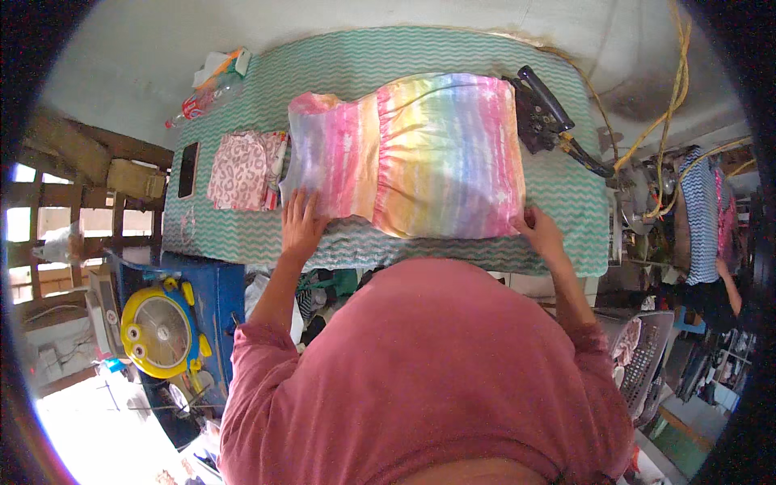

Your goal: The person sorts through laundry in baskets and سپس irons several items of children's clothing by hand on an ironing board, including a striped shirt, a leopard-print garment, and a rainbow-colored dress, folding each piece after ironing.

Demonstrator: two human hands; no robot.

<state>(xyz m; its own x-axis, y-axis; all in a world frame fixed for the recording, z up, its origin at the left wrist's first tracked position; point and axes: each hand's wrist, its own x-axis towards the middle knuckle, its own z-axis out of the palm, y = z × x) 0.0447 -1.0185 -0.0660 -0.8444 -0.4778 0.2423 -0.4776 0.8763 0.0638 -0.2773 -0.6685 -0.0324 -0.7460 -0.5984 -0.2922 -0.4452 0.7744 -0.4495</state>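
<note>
A rainbow-striped child's dress (448, 157) with a gathered waist lies spread sideways on the table, which wears a green zigzag-patterned cloth (351, 54). My left hand (301, 225) rests with its fingers on the dress's near left corner, not closed round it. At the near right corner of the hem, my right hand (541, 229) pinches the fabric between thumb and fingers. Folded clothes with a pink leopard print (238, 170) on top lie just left of the dress. A clothes iron (545, 109) with a dark handle stands beyond the hem, partly hidden.
A phone (188, 171) and a plastic bottle (203, 100) lie on the table's left. Yellowish cords (661, 127) hang at the right. A yellow fan (160, 332) stands lower left, a grey perforated plastic chair (645, 364) lower right. Another person (703, 224) is at far right.
</note>
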